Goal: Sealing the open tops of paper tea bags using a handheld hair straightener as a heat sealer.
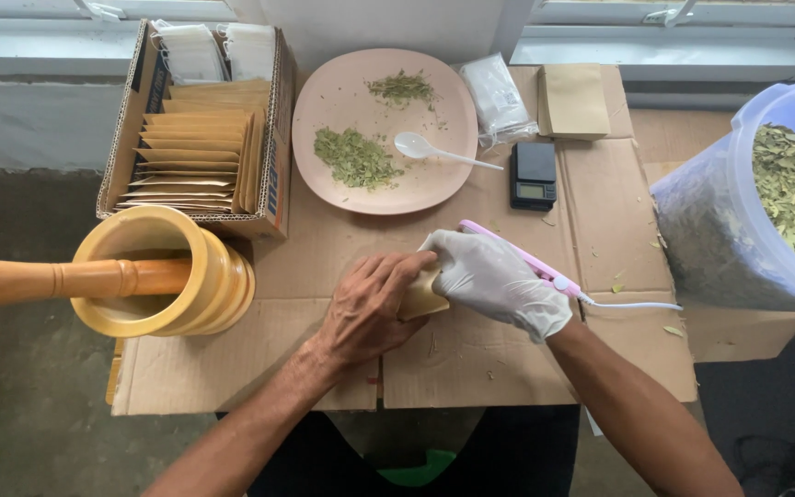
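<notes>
**Small paper pouch under both hands at mid-bench**

We see a small tan paper pouch (420, 296) lying flat on the cardboard-covered bench (508, 359), just in front of the person, mostly hidden by the hands. We judge it light, thin and easily creased — best held flat by its body, with the open edge left free.

The bare left hand (370, 308) lies on top of it, fingers loosely curled and pressing down, not pinching. The white-gloved right hand (499, 281) is closed around a slim pink handheld sealer (531, 262) with a white cord (637, 306), its tip close to the pouch edge; whether it touches we cannot tell.

Behind them stand a round pink plate (324, 92) with two heaps of crushed green leaf and a white plastic spoon (430, 149), a small black pocket scale (534, 175), and a cardboard box of tan pouches (195, 147). A yellow wooden mortar with pestle (154, 276) sits to the left — a clear tub of dried leaves (766, 212) to the right.
</notes>
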